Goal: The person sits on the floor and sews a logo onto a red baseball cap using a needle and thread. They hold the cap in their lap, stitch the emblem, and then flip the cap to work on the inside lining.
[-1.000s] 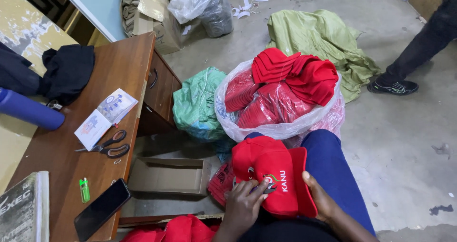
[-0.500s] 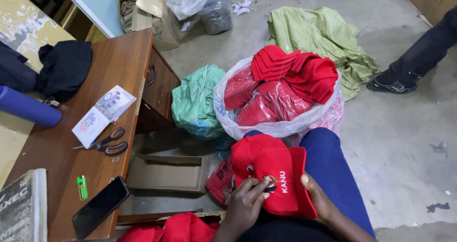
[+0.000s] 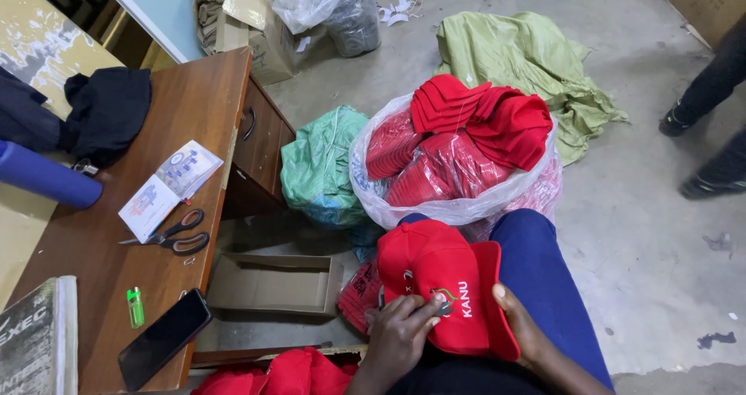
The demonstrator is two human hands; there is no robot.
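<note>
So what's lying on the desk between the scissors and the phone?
In the head view, a small green lighter lies on the wooden desk between the scissors and the black phone; otherwise bare wood.

Red cap (image 3: 439, 282) held on lap, both hands engaged.
Left hand (image 3: 400, 334) pinches the cap front; right hand (image 3: 522, 329) grips the brim edge. Clear bag (image 3: 458, 162) of red caps just beyond the knee. Scissors (image 3: 172, 235), lighter (image 3: 135, 305), phone (image 3: 165, 338) on desk (image 3: 194, 107).
</note>
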